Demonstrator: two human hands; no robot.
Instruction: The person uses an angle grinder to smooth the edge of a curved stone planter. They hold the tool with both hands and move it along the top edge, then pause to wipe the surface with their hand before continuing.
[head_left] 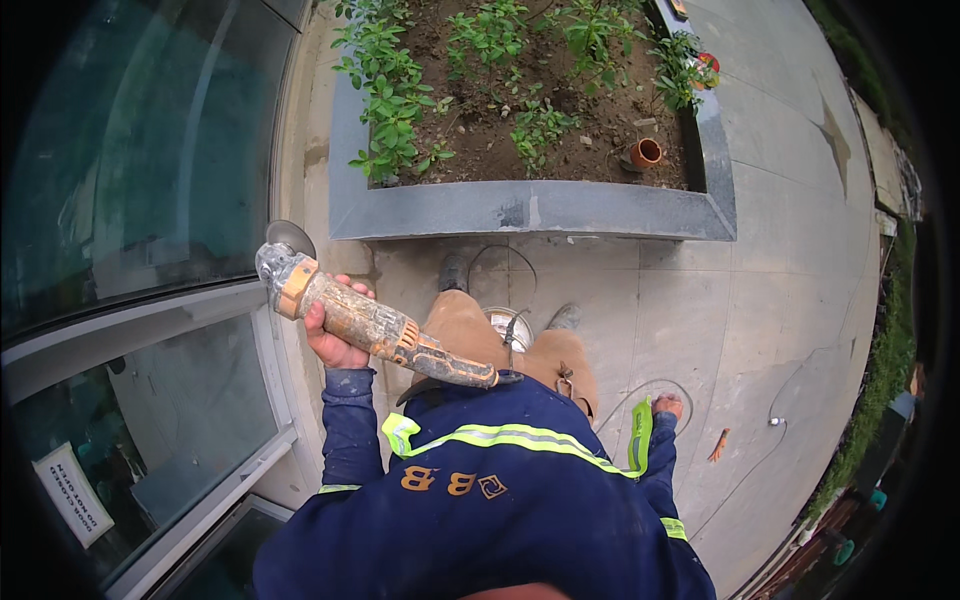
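My left hand (335,335) is wrapped around the body of a dusty, worn orange-and-grey angle grinder (365,325). The grinder's head and round disc (290,238) point up to the left, close to the window frame, and its rear handle end lies across my lap. Low at my right side, my right hand (668,405) has its fingers curled closed. A thin cord (640,388) loops around beside this hand; whether the fingers grip it is hard to make out. Between my legs stands a white bucket (508,326), partly hidden by my trousers.
A grey stone planter (530,208) with soil, green plants and an orange pipe end (646,152) stands ahead. Large glass panes (150,130) in a pale frame line the left. On the right paving lie an orange object (718,445) and a cable with a white connector (778,422).
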